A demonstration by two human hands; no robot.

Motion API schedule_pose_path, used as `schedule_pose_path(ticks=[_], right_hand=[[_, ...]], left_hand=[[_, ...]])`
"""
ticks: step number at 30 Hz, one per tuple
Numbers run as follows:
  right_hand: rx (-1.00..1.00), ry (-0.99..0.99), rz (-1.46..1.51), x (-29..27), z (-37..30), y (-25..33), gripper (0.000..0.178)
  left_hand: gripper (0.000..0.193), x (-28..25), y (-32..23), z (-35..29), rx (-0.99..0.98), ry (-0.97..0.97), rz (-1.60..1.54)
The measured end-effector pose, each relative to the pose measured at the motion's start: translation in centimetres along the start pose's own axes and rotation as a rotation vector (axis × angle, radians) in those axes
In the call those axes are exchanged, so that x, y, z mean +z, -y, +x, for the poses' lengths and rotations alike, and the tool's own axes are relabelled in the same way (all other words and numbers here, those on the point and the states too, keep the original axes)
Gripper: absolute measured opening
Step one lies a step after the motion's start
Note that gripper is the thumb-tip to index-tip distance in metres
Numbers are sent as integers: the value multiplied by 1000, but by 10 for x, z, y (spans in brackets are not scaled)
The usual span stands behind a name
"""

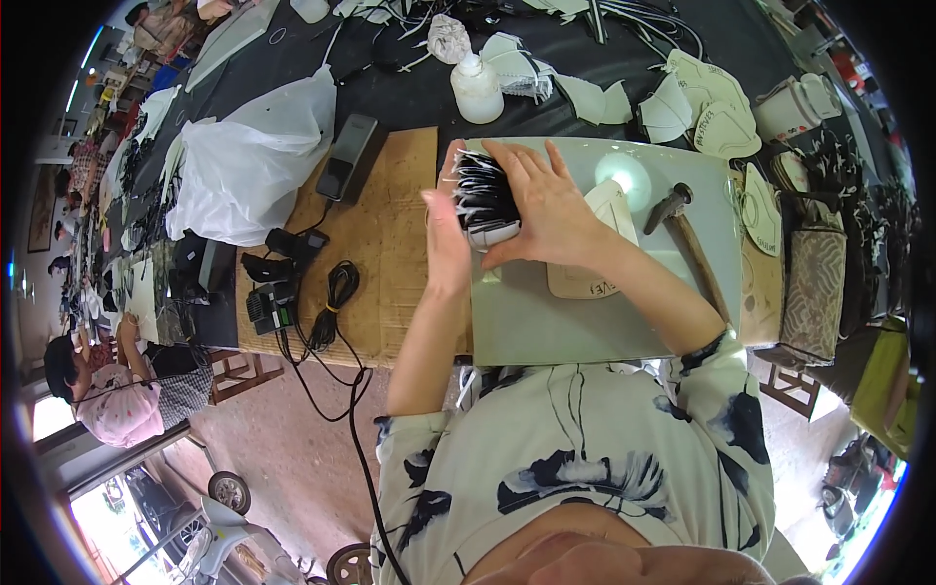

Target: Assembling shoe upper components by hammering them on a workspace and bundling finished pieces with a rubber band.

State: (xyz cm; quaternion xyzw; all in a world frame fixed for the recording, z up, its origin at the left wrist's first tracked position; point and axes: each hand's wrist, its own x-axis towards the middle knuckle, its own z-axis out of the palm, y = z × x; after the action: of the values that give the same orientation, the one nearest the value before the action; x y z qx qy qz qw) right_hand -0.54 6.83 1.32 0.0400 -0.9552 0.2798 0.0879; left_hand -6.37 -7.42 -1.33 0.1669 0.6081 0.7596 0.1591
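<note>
Between my two hands is a thick bundle of black strips with white edges (485,195), held over the left part of a pale grey board (507,322). My right hand (551,205) is closed around its right side, with fingers along the far end and the thumb at the near end. My left hand (448,229) lies along its left side, its thumb raised; its other fingers are partly hidden. A cream template piece (575,280) lies on the board beside my right wrist. Farther right is a hammer (694,239) with a wooden handle.
Brown cardboard (400,283) left of the board carries a black power adapter (349,156) and a coiled black cable (336,292). Beyond are a white plastic bag (253,166) and a white bottle (477,88). Cream templates (726,127) lie far right. A person (117,400) sits far left.
</note>
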Motion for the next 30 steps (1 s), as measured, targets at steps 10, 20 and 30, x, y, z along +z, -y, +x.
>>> schedule_pose_path(ticks=[10, 20, 30], right_hand=[[-73, 0, 108, -8, 5, -6, 104], [-216, -171, 149, -25, 15, 2, 98], [-196, -57, 82, 10, 8, -29, 108]], left_hand=[[82, 6, 16, 7, 40, 27, -171], [86, 8, 17, -9, 145, -129, -145], [88, -10, 43, -1, 161, 44, 81]])
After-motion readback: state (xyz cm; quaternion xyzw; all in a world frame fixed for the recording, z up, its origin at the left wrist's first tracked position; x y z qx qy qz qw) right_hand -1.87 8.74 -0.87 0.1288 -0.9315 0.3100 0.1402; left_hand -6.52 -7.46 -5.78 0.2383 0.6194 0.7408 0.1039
